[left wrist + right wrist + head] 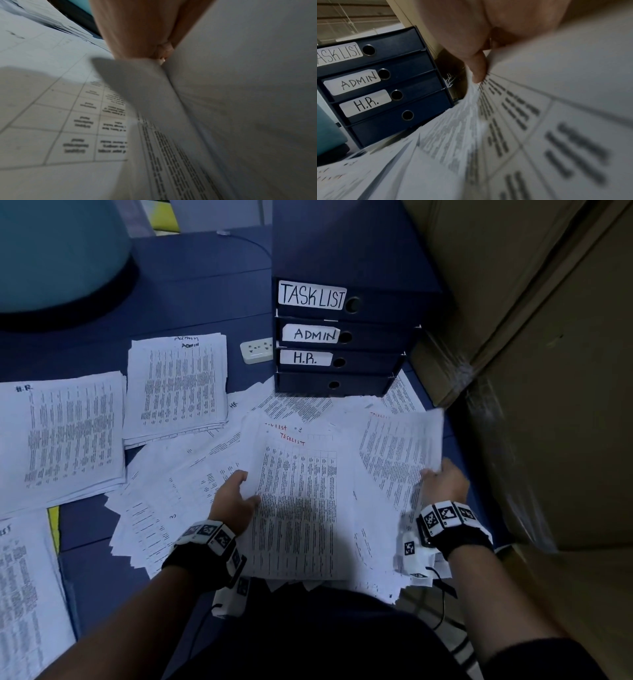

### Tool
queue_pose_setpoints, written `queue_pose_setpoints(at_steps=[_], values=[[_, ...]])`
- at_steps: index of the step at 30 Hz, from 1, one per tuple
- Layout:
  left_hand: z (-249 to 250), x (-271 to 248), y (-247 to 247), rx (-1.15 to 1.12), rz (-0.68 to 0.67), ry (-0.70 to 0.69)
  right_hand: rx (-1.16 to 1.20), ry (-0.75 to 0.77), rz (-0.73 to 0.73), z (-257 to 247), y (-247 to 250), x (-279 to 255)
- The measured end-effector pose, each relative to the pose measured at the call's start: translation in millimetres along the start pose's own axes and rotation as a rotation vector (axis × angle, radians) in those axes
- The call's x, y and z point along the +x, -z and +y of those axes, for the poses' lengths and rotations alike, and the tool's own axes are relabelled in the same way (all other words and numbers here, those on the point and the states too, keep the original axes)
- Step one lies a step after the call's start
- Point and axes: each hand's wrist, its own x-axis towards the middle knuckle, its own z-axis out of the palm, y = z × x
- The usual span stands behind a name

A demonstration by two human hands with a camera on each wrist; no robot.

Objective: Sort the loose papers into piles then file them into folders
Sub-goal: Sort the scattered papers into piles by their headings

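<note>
Loose printed papers (pixel 191 494) lie fanned over the blue desk in front of me. My left hand (pixel 236 494) grips the left edge of a sheet headed TASKLIST in red (pixel 298 501); the thumb lies on top, fingers hidden below. My right hand (pixel 442 481) pinches the lower corner of another printed sheet (pixel 400 453), lifted at the right; in the right wrist view the thumb (pixel 477 67) presses that sheet (pixel 530 121). Sorted piles lie at the left: H.R. (pixel 65 436), Admin (pixel 178 385), and a task-list pile (pixel 24 594). Four stacked blue folders (pixel 342 337) stand behind.
The folder labels read TASK LIST, ADMIN and H.R.; the bottom one (pixel 334 385) has no label. A white power socket (pixel 257 350) sits left of them. Cardboard boxes (pixel 548 371) wall off the right. A teal round object (pixel 58 258) stands at the back left.
</note>
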Motion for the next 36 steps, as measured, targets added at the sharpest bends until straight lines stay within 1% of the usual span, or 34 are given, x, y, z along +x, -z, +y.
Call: queue_pose_setpoints(at_steps=[3,6,8,10,12,13,14,16,18,21,22,24,25,28,29,30,33,36], values=[[1.6,-2.9,2.0,-0.087,0.007,-0.011,0.026,0.083,0.088,-4.3,18.5,-1.3],[1.3,-6.3,4.9,-0.175,0.015,-0.043,0.095,0.23,0.208,-15.7,42.9,-5.5],[-1.8,-5.3,6.8,-0.161,0.013,-0.091,0.18,0.335,0.288,-26.8,63.2,-8.7],[-5.8,-2.3,9.4,-0.095,0.003,-0.14,0.256,0.44,0.348,-41.2,87.0,-14.8],[-7.1,-1.6,11.8,-0.055,0.015,-0.155,0.351,0.505,0.375,-55.7,109.2,-21.5],[-6.7,-2.0,12.0,-0.062,0.027,-0.152,0.411,0.516,0.364,-62.3,118.2,-24.5],[-5.7,-2.6,11.9,-0.078,0.043,-0.148,0.461,0.507,0.337,-66.4,122.6,-26.3],[-3.3,-4.4,11.3,-0.121,0.068,-0.133,0.491,0.468,0.266,-69.8,114.8,-27.0],[2.0,-7.6,10.7,-0.187,0.064,-0.112,0.44,0.389,0.147,-64.2,84.8,-25.6],[10.2,-11.5,9.1,-0.327,0.033,-0.102,0.372,0.24,-0.131,-47.4,20.8,-32.2],[12.0,-10.8,9.6,-0.357,0.01,-0.073,0.373,0.189,-0.2,-42.9,2.2,-36.4],[12.9,-8.2,10.0,-0.387,-0.05,0.029,0.422,0.1,-0.301,-39.6,-23.0,-47.4],[12.6,-7.7,9.6,-0.389,-0.058,0.042,0.431,0.074,-0.329,-38.7,-31.4,-50.4],[7.7,-8.9,8.0,-0.26,0.008,-0.115,0.45,0.048,-0.38,-38.0,-45.3,-52.7],[5.5,-9.8,7.9,-0.223,0.035,-0.142,0.466,0.045,-0.39,-37.1,-48.4,-51.5],[4.4,-10.7,8.3,-0.218,0.056,-0.144,0.471,0.047,-0.396,-35.5,-50.9,-49.6],[3.9,-10.7,8.5,-0.239,0.1,-0.08,0.46,0.034,-0.4,-34.6,-52.4,-47.2],[1.9,-8.3,8.8,-0.259,0.11,-0.049,0.418,0.03,-0.285,-33.6,-45.3,-37.7]])
